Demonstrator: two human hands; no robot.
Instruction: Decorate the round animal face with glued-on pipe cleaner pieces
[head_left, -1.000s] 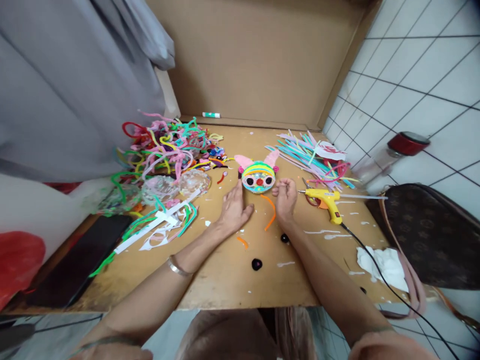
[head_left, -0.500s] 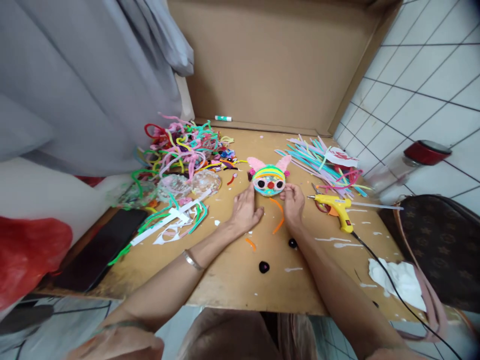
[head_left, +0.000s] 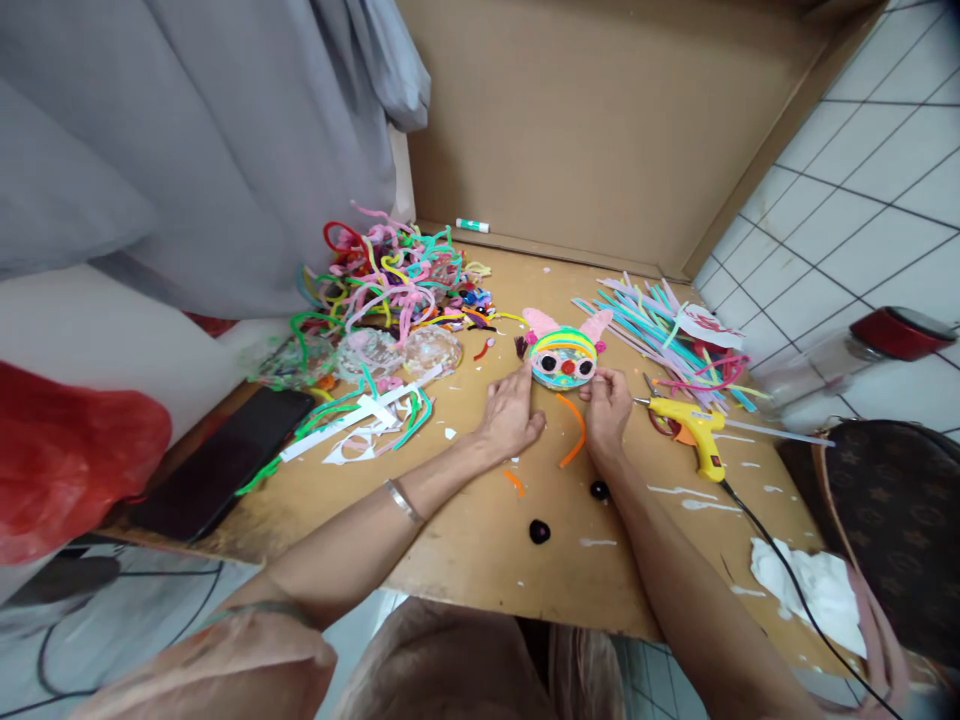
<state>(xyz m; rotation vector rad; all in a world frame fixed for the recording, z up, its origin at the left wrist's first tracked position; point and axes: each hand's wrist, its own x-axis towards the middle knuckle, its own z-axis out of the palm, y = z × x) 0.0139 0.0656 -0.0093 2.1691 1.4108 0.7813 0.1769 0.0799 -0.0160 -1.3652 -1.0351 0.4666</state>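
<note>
A small round craft face (head_left: 563,358) made of coloured pipe cleaners, with pink ears, dark eyes and a red nose, lies on the wooden table (head_left: 465,520). My left hand (head_left: 512,415) rests flat on the table, fingertips touching the face's left edge. My right hand (head_left: 606,410) is at its right edge, fingers curled against it. An orange pipe cleaner piece (head_left: 576,432) lies between my hands. A yellow glue gun (head_left: 694,428) lies just right of my right hand.
A tangled heap of pipe cleaners (head_left: 390,275) and clear plastic pieces (head_left: 382,352) sit at the left, straight pipe cleaners (head_left: 660,335) at the right. Two black pompoms (head_left: 538,530) lie near me. A phone (head_left: 225,460), a brown bag (head_left: 892,510) and white tissue (head_left: 806,590) flank the table.
The camera view has shifted, so everything sits further right in the picture. Both hands stay at the craft face; the right fingers have closed in on its right edge.
</note>
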